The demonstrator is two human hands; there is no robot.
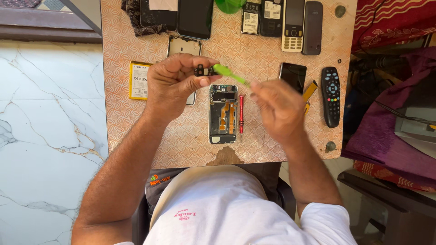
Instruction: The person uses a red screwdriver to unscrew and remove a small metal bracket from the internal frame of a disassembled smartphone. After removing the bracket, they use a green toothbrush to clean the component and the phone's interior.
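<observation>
Two hands | green pry tool (229, 73) | long axis slanting upper-left to lower-right

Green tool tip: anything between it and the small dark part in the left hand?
Nothing visible. The right hand holds the green tool with its tip right at the small dark part pinched in the left hand. Both are held up over the opened phone, apart from it.

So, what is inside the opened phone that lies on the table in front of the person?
The opened phone lies back-off: a dark board part at its top, orange flat cables in the middle, a small white part at the bottom. What sits beneath these parts is covered. A red screwdriver lies beside it.
</observation>
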